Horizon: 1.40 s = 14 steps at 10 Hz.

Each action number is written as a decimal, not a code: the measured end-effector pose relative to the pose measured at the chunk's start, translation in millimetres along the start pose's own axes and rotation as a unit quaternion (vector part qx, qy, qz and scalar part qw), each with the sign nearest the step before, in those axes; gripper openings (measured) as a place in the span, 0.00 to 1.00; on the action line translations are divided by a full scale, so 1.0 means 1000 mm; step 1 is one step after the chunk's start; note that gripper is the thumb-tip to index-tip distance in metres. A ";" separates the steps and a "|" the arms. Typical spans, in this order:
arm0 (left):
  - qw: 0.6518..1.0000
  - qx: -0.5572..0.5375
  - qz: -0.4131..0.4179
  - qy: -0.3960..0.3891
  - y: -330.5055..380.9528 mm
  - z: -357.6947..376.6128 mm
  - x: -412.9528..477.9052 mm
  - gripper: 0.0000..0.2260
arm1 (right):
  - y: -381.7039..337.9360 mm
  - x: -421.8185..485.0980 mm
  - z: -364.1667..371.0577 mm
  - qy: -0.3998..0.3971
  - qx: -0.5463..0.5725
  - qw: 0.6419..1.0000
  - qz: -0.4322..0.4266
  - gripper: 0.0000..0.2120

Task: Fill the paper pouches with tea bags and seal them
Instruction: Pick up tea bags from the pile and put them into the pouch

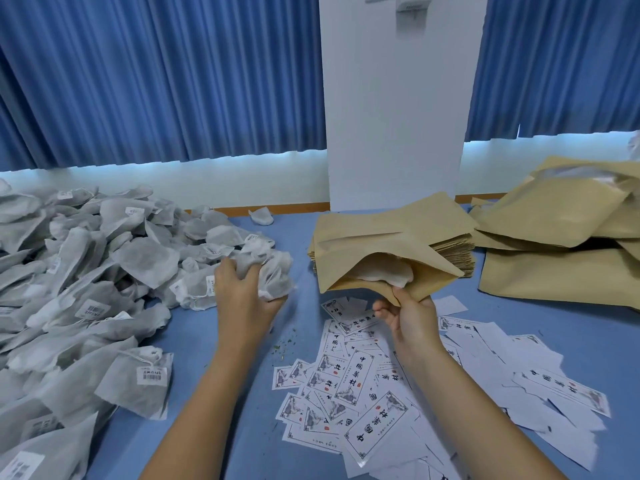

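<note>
Filling is the step in hand: at mid-frame the left hand (242, 289) has its fingers clenched around a bunch of tea bags (273, 275) at the edge of the big heap (86, 271) on the left of the blue surface (214, 341). Just right of centre, the right hand (408, 317) pinches the lower lip of an open pouch (391, 268) that already holds some bags, in front of the stack of empty pouches (450, 244). The next move likely calls for carrying the bunch across into that mouth; sealing is not yet begun.

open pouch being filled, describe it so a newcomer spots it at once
Start at the white pillar between the blue curtains, then drop to the tan pouch stack below it. The open pouch tilts just in front, pinched by the right hand; unlike its neighbours, its mouth gapes, showing white tea bags.
</note>
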<state>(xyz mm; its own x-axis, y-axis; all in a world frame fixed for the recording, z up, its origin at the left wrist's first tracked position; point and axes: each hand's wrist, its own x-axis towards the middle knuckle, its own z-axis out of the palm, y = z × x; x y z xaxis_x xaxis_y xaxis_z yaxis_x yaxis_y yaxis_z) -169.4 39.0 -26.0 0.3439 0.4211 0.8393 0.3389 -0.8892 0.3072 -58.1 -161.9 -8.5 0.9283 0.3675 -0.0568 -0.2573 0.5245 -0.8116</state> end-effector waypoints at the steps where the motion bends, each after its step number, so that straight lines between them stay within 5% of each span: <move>1: 0.958 -0.285 -0.001 0.033 0.045 -0.022 0.004 0.10 | 0.002 0.001 0.000 0.006 -0.027 1.000 -0.011 0.10; 2: 0.916 -0.383 0.111 -0.052 0.102 -0.036 -0.010 0.09 | 0.011 0.004 -0.009 0.017 -0.043 0.998 0.040 0.11; 3: 0.931 -0.231 0.258 -0.116 0.142 -0.017 -0.020 0.13 | 0.017 0.000 -0.014 -0.013 0.000 0.994 0.107 0.19; 4: 0.941 -0.152 0.181 -0.242 0.157 -0.002 -0.008 0.21 | 0.020 0.007 -0.012 0.009 -0.034 0.999 0.026 0.13; 5: 0.946 -0.121 0.120 -0.275 0.168 0.008 0.005 0.15 | 0.015 0.010 -0.008 0.045 0.027 0.999 0.017 0.10; 6: 0.937 -0.129 0.126 -0.300 0.171 0.007 0.017 0.06 | 0.011 0.009 -0.008 0.056 -0.028 0.998 0.006 0.11; 7: 0.928 -0.094 0.059 -0.357 0.166 0.014 0.032 0.01 | 0.011 0.010 -0.006 0.027 -0.026 0.999 0.004 0.18; 9: 0.930 0.040 0.006 -0.366 0.163 0.030 0.052 0.08 | 0.014 -0.007 0.005 -0.017 -0.089 0.995 -0.045 0.17; 10: 0.911 0.154 0.017 -0.382 0.144 0.032 0.055 0.17 | 0.018 -0.027 0.013 -0.114 -0.112 0.983 -0.088 0.21; 11: 0.884 0.126 0.022 -0.450 0.135 0.018 0.059 0.17 | 0.017 -0.031 0.017 -0.186 -0.106 0.974 -0.079 0.21; 12: 0.901 0.073 0.055 -0.424 0.152 0.009 0.069 0.18 | 0.008 -0.017 0.009 -0.089 -0.124 0.986 -0.066 0.17; 13: 0.913 0.021 0.239 -0.329 0.163 -0.004 0.043 0.15 | -0.005 -0.002 -0.001 -0.026 -0.067 0.996 -0.056 0.11; 14: 0.902 -0.234 0.341 -0.126 0.144 -0.022 0.006 0.10 | -0.014 0.008 -0.010 -0.012 0.022 0.999 -0.020 0.08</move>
<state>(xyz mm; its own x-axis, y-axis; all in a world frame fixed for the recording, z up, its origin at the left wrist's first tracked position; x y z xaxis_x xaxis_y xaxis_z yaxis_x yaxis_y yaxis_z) -137.7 -90.5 33.3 0.5414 -0.2765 0.7940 -0.4122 -0.9104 -0.0359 -44.2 -173.8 -3.1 0.9315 0.3636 -0.0099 -0.2315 0.5718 -0.7871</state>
